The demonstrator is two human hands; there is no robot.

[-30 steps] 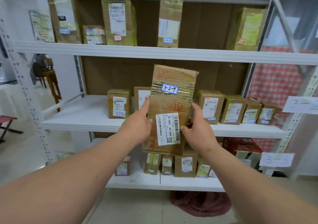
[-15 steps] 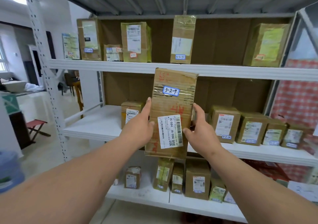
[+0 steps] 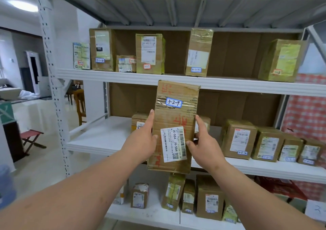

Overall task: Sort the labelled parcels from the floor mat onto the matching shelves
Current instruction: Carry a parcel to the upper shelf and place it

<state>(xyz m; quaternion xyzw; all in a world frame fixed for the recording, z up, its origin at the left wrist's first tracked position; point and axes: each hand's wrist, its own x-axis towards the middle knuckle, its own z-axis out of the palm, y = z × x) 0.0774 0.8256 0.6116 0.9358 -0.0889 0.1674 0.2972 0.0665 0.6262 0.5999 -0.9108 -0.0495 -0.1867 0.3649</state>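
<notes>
I hold a tall brown cardboard parcel [image 3: 174, 122] upright in front of the white rack, its blue tag reading 3-2-9 and a white barcode label low on its face. My left hand [image 3: 142, 138] grips its left edge, thumb on the front. My right hand [image 3: 202, 141] grips its right edge. The parcel is in the air before the middle shelf [image 3: 98, 138], its top level with the upper shelf's front lip. Its back and bottom are hidden.
The middle shelf carries a row of tagged parcels to the right [image 3: 238, 141] and a small one behind my left hand [image 3: 139, 122]. More parcels stand on the upper shelf [image 3: 150, 53] and lower shelf [image 3: 210, 196]. A rack post [image 3: 53, 88] and folding stool [image 3: 31, 139] are at left.
The parcel and both hands have risen slightly and moved closer to the rack. The view has tilted upward, showing the underside of the top shelf.
</notes>
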